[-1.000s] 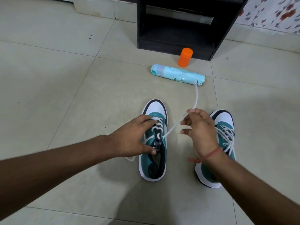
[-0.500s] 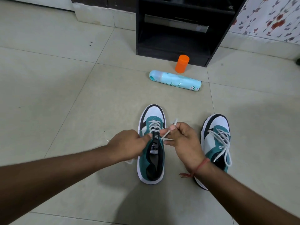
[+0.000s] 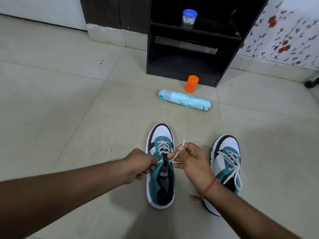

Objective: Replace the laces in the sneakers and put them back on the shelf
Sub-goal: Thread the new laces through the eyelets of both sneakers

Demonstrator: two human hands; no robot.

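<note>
Your right hand [image 3: 191, 163] pinches a loop of white lace [image 3: 177, 149] and your left hand [image 3: 139, 165] grips the lace's other end, both over the teal-and-white left sneaker [image 3: 161, 185], whose tongue label reads PUMA. The laced right sneaker [image 3: 227, 163] stands just beside it on the pale tiled floor [image 3: 69, 118]. Farther off lie a light-blue spray can [image 3: 185, 100] and an orange cap [image 3: 191, 83], near the black shelf [image 3: 183, 66], which holds a blue-lidded jar [image 3: 189, 16] with whitish contents.

spray can [image 3: 185, 100], orange cap [image 3: 191, 83] fronting shelf [image 3: 183, 66]
</note>
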